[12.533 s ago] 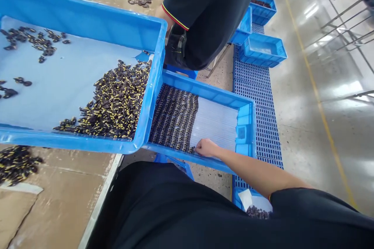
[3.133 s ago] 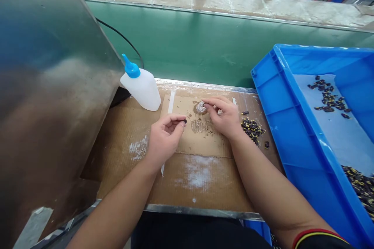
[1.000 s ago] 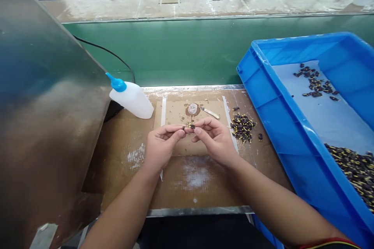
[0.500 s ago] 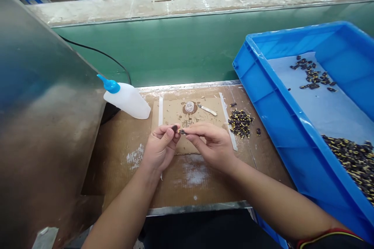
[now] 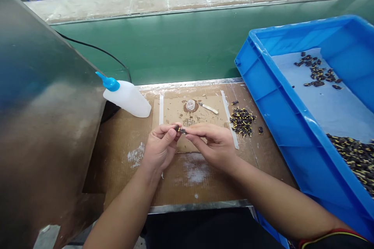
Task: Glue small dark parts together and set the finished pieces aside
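Note:
Over the cardboard sheet, my left hand [image 5: 160, 146] is closed in a pinch on a small dark, flat-looking piece [image 5: 176, 128]. My right hand [image 5: 215, 146] pinches a small black part with a yellow tip [image 5: 182, 130]. The two pieces meet, or nearly meet, between my fingertips; fingers hide most of both. Beyond my hands, a small clear lump or cup [image 5: 191, 105] sits on a wet brown stain, beside a white-handled knife [image 5: 209, 108]. To the right lies a pile of similar black and yellow parts [image 5: 243, 121].
A white squeeze bottle [image 5: 128, 98] with a blue nozzle stands tilted at left, near a metal panel [image 5: 49, 105]. On the right is a large blue bin [image 5: 289, 132] holding many small parts on a pale sheet. A green partition [image 5: 163, 52] rises behind the table.
The dark piece in my left fingers has turned slightly and now sits against the yellow tip. Both hands stay almost in place; the view has shifted a little.

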A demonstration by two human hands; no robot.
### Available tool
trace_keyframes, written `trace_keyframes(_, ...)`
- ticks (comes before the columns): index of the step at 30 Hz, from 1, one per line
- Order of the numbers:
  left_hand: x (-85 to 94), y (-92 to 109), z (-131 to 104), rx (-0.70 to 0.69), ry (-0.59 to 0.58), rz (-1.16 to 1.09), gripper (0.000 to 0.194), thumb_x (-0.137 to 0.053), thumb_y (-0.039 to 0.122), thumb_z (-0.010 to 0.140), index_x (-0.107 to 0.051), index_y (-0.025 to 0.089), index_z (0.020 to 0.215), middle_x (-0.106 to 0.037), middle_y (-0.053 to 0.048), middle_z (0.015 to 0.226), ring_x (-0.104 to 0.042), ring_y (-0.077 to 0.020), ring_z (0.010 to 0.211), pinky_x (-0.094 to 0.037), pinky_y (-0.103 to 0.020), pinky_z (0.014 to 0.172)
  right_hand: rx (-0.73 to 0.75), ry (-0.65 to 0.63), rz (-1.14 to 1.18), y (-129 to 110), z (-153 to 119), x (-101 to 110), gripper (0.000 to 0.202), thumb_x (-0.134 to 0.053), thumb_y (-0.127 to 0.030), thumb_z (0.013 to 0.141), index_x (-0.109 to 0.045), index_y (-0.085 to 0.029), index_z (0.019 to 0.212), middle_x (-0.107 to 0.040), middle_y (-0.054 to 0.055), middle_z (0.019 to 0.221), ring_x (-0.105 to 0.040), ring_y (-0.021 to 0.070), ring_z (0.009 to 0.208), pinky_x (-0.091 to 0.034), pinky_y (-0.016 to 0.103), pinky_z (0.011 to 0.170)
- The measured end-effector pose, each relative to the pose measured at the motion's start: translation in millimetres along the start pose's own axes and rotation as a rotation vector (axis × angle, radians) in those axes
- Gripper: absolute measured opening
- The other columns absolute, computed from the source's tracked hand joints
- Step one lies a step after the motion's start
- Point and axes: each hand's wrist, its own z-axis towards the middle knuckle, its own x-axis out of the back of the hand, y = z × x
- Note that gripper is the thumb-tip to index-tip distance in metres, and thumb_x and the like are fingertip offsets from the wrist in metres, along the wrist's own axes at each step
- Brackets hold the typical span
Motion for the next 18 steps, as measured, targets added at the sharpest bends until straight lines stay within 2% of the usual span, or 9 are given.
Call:
trace_keyframes(6, 0.7, -0.1, -1.0, -0.005, -0.036, -0.015, 0.024, -0.101, 0.033, 0.063, -0.080, 0.026, 0.074, -0.080, -0.002, 0.095, -0.072, -0.0089, 0.079, -0.059, -0.018, 0.081, 0.005, 0.005, -0.011, 1.0, -1.2, -0.3, 0.028, -0.075, -0.015, 0.095, -0.079, -0.035, 0.115, -0.079, -0.001, 0.111, -0.078, 0.0206, 0.098, -0.067, 0.041, 0.090)
trace_keyframes(13, 1.4, 0.0, -0.6, -0.016, -0.022, 0.030, 0.025, -0.100, 0.035, 0.063, -0.081, 0.025, 0.076, -0.079, -0.004, 0.097, -0.073, -0.0121, 0.084, -0.060, -0.023, 0.085, 0.004, -0.019, -0.051, 1.3, 0.0, 2.8, 0.028, -0.074, -0.015, 0.096, -0.079, -0.034, 0.116, -0.079, -0.001, 0.111, -0.077, 0.0202, 0.098, -0.066, 0.040, 0.089)
trace_keyframes(18, 0.4, 0.2, 0.8, -0.038, -0.038, 0.050, 0.024, -0.100, 0.032, 0.064, -0.082, 0.024, 0.078, -0.080, -0.006, 0.096, -0.074, -0.0121, 0.085, -0.060, -0.021, 0.085, 0.002, -0.062, -0.107, 0.9, 2.7, 6.7, 0.023, -0.073, -0.016, 0.096, -0.080, -0.031, 0.112, -0.080, 0.000, 0.107, -0.077, 0.0193, 0.095, -0.066, 0.038, 0.088)
